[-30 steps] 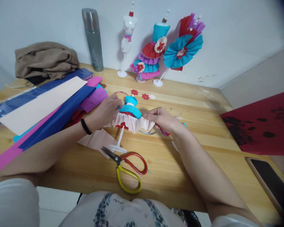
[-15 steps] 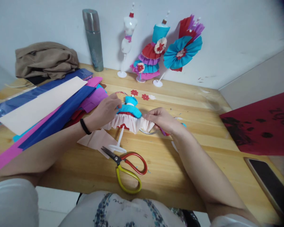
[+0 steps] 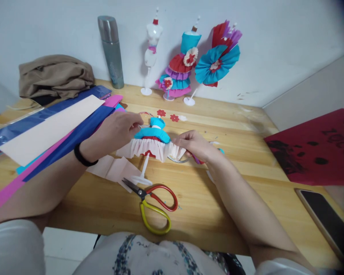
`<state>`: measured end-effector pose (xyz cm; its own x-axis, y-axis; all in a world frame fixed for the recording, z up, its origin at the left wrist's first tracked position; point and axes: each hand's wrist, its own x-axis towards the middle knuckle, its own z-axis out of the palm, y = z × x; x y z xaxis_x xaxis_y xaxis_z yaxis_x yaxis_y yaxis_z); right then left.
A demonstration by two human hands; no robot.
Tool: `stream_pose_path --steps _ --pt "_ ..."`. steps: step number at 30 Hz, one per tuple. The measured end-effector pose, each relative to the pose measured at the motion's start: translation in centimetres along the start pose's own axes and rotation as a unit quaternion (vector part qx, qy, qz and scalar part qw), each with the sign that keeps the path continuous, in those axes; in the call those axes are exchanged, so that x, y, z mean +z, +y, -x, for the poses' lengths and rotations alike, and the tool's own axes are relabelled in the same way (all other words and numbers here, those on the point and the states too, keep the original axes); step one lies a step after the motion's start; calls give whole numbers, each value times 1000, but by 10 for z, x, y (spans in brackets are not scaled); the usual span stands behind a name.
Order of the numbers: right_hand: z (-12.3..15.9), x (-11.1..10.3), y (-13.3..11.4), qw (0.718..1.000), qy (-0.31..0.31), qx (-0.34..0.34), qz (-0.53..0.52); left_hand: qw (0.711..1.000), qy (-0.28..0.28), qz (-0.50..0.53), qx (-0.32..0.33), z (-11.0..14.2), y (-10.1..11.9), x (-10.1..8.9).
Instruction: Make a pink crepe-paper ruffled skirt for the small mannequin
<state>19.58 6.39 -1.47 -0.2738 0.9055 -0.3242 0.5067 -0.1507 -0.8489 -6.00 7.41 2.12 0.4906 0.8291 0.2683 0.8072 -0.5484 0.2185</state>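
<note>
A small dress-form mannequin on a white stand (image 3: 145,166) leans back over the table. It wears a turquoise paper top (image 3: 157,123), a turquoise band over red, and a gathered pale pink paper ruffle (image 3: 153,148). My right hand (image 3: 193,143) is closed, its thumb and fingers pinching the ruffle's right end. My left hand (image 3: 114,128) is raised just left of the turquoise top with fingers pinched together. A thin light line seems to run from its fingertips toward the waist, too fine to name. Scissors (image 3: 143,194) with red and yellow handles lie in front of the stand's base.
Coloured paper sheets (image 3: 54,128) are piled at left beside a brown cloth (image 3: 55,76). A flask (image 3: 111,53), a bare mannequin (image 3: 151,53) and two dressed ones (image 3: 180,65) stand by the wall. Red paper flowers (image 3: 174,118) lie behind; a phone (image 3: 322,217) lies at right.
My left hand has drawn back left and slightly toward me, away from the mannequin's waist. My right hand keeps its pinch on the ruffle. The view has shifted slightly.
</note>
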Motion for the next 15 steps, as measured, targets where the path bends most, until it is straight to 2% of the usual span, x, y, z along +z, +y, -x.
stream_pose_path --steps 2,7,11,15 --pt "1 1 -2 1000 0 0 -1 997 36 33 53 -4 -8 8" --pt "7 2 -11 1000 15 21 -6 988 -7 97 118 -17 -19 39" --pt "9 3 -14 999 13 29 -13 988 -9 113 110 -18 -16 52" --pt "7 2 -10 1000 7 22 -14 987 4 117 113 -14 -10 53"
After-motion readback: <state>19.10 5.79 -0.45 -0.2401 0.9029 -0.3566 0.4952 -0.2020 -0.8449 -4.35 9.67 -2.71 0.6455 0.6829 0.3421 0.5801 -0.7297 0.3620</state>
